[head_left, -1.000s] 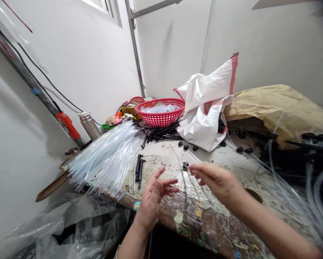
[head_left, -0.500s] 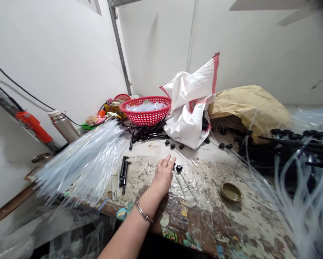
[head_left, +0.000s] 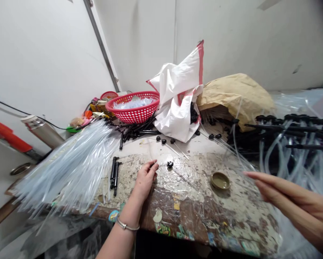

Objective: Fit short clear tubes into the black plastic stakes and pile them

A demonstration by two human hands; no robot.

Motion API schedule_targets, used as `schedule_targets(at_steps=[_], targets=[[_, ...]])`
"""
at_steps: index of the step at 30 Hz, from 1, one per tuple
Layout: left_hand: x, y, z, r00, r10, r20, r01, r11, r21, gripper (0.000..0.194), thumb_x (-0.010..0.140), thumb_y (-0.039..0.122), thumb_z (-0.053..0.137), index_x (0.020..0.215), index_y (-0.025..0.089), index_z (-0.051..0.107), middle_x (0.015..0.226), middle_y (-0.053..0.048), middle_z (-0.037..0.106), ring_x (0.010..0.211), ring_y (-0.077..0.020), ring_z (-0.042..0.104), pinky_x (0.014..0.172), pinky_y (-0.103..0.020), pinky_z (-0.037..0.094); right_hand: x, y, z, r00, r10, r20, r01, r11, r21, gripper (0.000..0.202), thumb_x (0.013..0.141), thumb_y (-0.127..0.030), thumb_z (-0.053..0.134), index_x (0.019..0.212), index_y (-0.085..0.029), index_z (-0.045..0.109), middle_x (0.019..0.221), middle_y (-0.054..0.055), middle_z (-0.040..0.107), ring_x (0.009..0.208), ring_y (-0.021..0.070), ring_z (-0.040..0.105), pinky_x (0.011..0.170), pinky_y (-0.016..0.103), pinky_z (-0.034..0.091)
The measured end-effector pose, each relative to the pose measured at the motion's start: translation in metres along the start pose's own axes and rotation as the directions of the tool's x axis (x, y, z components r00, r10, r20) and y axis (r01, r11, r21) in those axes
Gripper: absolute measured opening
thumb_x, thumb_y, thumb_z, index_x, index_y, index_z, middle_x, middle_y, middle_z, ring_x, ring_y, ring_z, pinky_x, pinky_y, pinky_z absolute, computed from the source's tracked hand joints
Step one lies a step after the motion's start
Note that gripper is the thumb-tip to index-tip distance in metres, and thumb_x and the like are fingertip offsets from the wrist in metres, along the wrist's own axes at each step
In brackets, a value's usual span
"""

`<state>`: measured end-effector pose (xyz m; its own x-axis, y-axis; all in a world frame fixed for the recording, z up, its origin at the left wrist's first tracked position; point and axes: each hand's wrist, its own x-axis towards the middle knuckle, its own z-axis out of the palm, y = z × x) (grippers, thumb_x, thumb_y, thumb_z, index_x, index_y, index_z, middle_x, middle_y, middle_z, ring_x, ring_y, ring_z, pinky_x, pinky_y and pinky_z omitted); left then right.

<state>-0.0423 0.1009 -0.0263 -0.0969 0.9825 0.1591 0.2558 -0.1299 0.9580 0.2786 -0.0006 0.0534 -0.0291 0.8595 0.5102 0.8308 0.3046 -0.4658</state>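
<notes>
My left hand (head_left: 145, 180) is over the middle of the worn table, thumb and fingers pinched together on something small I cannot make out. Just right of it lies a black fitting (head_left: 170, 164) with a thin clear tube (head_left: 184, 178) running from it. My right hand (head_left: 293, 205) is at the right edge of the view, fingers stretched out, with nothing visible in it. To the left of my left hand lie black cylindrical parts (head_left: 115, 174), beside a large bundle of clear tubes (head_left: 75, 162).
A small brown bowl (head_left: 220, 181) sits between my hands. Farther back are a red basket (head_left: 134, 114), a white sack (head_left: 174, 90) and brown paper (head_left: 236, 93). Black parts with clear tubes (head_left: 274, 144) pile up at right. A metal flask (head_left: 42, 131) stands left.
My left hand has drawn back and its fingers have closed. One of the two nearest black fittings no longer lies beside it. My right hand has come into view. The camera view has shifted.
</notes>
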Motion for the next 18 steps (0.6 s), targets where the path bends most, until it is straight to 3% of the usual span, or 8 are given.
schedule_targets(at_steps=[3, 6, 8, 13, 18], targets=[[-0.022, 0.007, 0.008, 0.990, -0.116, 0.074, 0.129, 0.971, -0.200, 0.046, 0.080, 0.050, 0.051, 0.106, 0.013, 0.062, 0.075, -0.004, 0.060, 0.046, -0.0060, 0.046, 0.038, -0.017, 0.031, 0.007, 0.005, 0.003, 0.987, -0.020, 0.157, 0.033, 0.996, -0.085, 0.027, 0.087, -0.041, 0.045, 0.099, -0.030, 0.066, 0.098, 0.004, 0.067, 0.079, 0.0189, 0.066, 0.064, 0.029, 0.054], [-0.041, 0.010, 0.018, 0.953, -0.245, 0.180, 0.303, 0.819, -0.487, 0.042, 0.073, 0.046, 0.063, 0.102, 0.016, 0.065, 0.079, -0.003, 0.061, 0.050, -0.0040, 0.047, 0.042, -0.014, 0.033, 0.013, 0.012, 0.011, 0.982, 0.045, 0.185, 0.014, 0.953, -0.304, 0.030, 0.089, -0.039, 0.040, 0.094, -0.028, 0.068, 0.090, 0.002, 0.067, 0.068, 0.0151, 0.064, 0.051, 0.025, 0.047], [-0.051, 0.010, 0.026, 0.930, -0.274, 0.244, 0.366, 0.728, -0.579, 0.038, 0.071, 0.041, 0.067, 0.100, 0.017, 0.067, 0.083, -0.004, 0.063, 0.055, -0.0046, 0.050, 0.046, -0.015, 0.038, 0.016, 0.018, 0.017, 0.976, 0.064, 0.208, 0.030, 0.907, -0.420, 0.027, 0.088, -0.037, 0.043, 0.090, -0.028, 0.069, 0.085, 0.000, 0.067, 0.066, 0.0140, 0.063, 0.045, 0.022, 0.040], [-0.065, 0.005, 0.037, 0.911, -0.276, 0.306, 0.406, 0.723, -0.558, 0.037, 0.071, 0.040, 0.068, 0.101, 0.019, 0.068, 0.086, -0.005, 0.065, 0.058, -0.0058, 0.052, 0.048, -0.016, 0.039, 0.022, 0.025, 0.029, 0.962, 0.026, 0.271, 0.129, 0.832, -0.539, 0.022, 0.085, -0.031, 0.048, 0.082, -0.030, 0.069, 0.077, -0.002, 0.067, 0.061, 0.0119, 0.059, 0.043, 0.021, 0.027], [-0.069, 0.003, 0.035, 0.901, -0.281, 0.330, 0.421, 0.748, -0.513, 0.038, 0.069, 0.037, 0.071, 0.103, 0.021, 0.068, 0.089, -0.004, 0.067, 0.063, -0.0074, 0.055, 0.059, -0.019, 0.045, 0.026, 0.022, 0.034, 0.930, 0.042, 0.365, 0.199, 0.778, -0.596, 0.022, 0.083, -0.026, 0.048, 0.075, -0.029, 0.068, 0.071, -0.002, 0.065, 0.061, 0.0125, 0.057, 0.044, 0.022, 0.021]])
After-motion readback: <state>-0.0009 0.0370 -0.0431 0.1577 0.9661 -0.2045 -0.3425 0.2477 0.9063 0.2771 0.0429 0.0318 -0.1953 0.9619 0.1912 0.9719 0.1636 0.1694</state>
